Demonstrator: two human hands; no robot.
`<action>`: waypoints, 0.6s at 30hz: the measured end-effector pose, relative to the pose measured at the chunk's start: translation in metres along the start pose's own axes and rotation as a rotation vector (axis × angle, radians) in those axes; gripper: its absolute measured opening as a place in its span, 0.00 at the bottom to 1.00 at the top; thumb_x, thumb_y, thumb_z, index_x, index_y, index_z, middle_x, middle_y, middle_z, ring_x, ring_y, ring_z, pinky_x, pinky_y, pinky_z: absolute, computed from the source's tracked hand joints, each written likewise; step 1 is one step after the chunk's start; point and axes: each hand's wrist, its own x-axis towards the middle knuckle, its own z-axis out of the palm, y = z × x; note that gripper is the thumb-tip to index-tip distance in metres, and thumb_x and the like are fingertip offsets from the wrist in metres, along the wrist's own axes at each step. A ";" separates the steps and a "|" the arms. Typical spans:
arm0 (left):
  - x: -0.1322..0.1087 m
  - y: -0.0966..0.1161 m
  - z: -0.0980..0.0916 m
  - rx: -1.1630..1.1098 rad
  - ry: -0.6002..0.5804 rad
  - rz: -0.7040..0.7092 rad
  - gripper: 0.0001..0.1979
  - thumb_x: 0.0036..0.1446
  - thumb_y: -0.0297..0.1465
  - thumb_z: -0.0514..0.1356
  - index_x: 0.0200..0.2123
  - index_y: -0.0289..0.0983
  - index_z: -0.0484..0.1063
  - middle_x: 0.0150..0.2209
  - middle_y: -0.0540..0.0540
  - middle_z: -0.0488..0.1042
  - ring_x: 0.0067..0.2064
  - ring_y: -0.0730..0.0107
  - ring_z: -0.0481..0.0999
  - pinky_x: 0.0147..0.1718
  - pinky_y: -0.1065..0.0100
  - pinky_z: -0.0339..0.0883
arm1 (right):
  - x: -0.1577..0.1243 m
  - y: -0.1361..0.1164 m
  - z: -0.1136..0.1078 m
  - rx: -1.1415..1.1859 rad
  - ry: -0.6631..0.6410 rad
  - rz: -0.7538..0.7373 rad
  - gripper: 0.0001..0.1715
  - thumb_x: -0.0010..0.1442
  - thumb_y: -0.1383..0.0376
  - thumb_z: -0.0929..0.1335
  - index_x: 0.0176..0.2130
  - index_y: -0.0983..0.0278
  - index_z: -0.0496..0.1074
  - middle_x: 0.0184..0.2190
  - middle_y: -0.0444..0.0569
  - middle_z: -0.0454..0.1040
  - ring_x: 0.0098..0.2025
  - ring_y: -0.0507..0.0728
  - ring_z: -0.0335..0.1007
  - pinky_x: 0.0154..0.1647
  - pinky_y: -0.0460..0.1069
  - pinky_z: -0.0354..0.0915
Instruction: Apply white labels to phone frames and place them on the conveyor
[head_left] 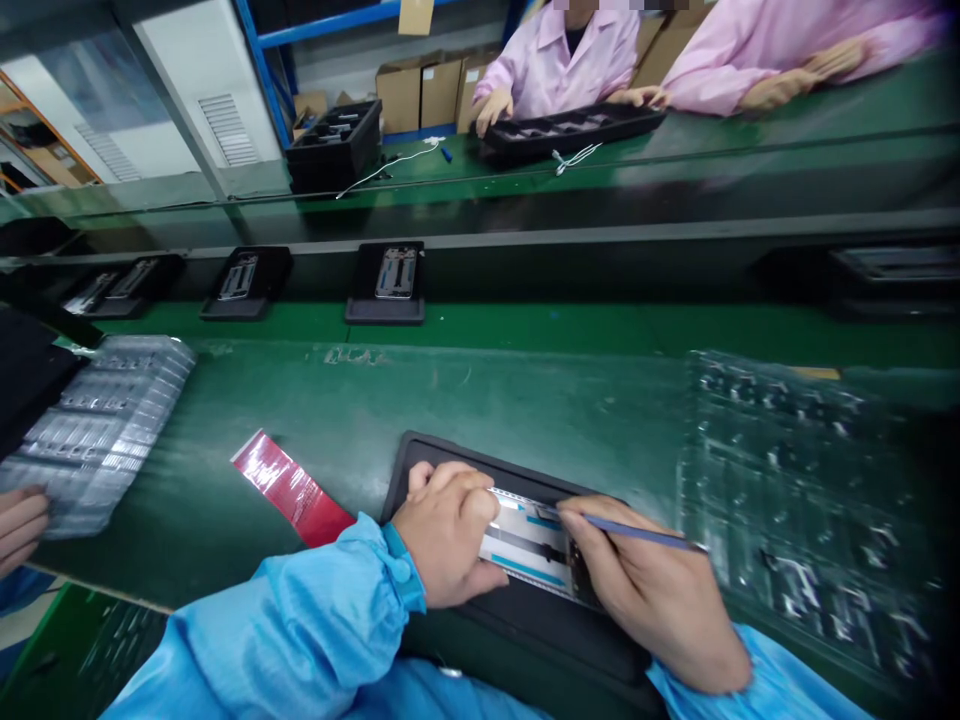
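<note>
A phone frame [525, 545], silvery with blue strips, lies on a black tray [577, 625] in front of me. My left hand [454, 530] grips the frame's left end, fingers over the top edge and thumb at the lower edge. In my right hand [649, 575] is a slim blue stick-like tool [637, 532], pinched between thumb and fingers. The tool's front end points at the frame's upper edge; whether it touches cannot be made out. My right fingers cover part of the frame's right end.
A red strip [292, 490] lies left of the tray. Clear plastic trays stand right [795, 500] and left [112, 420], the left one by another person's hand [21, 525]. Beyond, black holders [385, 310] carry phone frames. Across the line, people in pink sleeves sit near a black box [577, 135].
</note>
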 end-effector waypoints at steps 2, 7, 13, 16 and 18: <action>0.000 0.000 0.000 0.000 0.001 0.001 0.30 0.48 0.40 0.72 0.49 0.39 0.63 0.60 0.33 0.70 0.62 0.43 0.66 0.55 0.40 0.54 | 0.000 -0.001 0.000 -0.020 0.006 -0.017 0.05 0.69 0.66 0.64 0.43 0.61 0.71 0.38 0.46 0.78 0.39 0.54 0.77 0.42 0.47 0.69; 0.000 0.000 0.000 -0.013 0.000 -0.001 0.29 0.48 0.40 0.72 0.49 0.39 0.63 0.60 0.33 0.70 0.62 0.43 0.66 0.55 0.40 0.55 | 0.001 -0.001 0.003 -0.041 0.023 -0.061 0.05 0.69 0.67 0.65 0.44 0.61 0.71 0.37 0.46 0.78 0.38 0.54 0.76 0.43 0.48 0.69; -0.001 -0.001 0.000 -0.004 0.003 0.005 0.31 0.49 0.41 0.72 0.51 0.39 0.64 0.60 0.33 0.70 0.62 0.43 0.66 0.55 0.40 0.55 | -0.004 -0.006 -0.017 0.021 0.072 0.071 0.05 0.68 0.65 0.65 0.42 0.59 0.72 0.37 0.47 0.77 0.37 0.56 0.76 0.40 0.50 0.70; -0.001 -0.001 0.000 -0.005 0.005 0.006 0.33 0.48 0.42 0.72 0.53 0.39 0.64 0.60 0.33 0.70 0.62 0.43 0.65 0.56 0.40 0.55 | -0.016 -0.016 -0.033 0.014 0.106 0.101 0.06 0.67 0.63 0.66 0.43 0.58 0.72 0.40 0.50 0.77 0.40 0.59 0.76 0.43 0.53 0.71; -0.001 -0.002 0.000 -0.007 0.002 0.009 0.34 0.47 0.41 0.73 0.54 0.39 0.63 0.60 0.33 0.70 0.62 0.43 0.65 0.57 0.39 0.54 | -0.023 -0.024 -0.042 0.017 0.073 0.081 0.07 0.66 0.63 0.66 0.45 0.57 0.72 0.41 0.50 0.77 0.41 0.60 0.76 0.44 0.54 0.71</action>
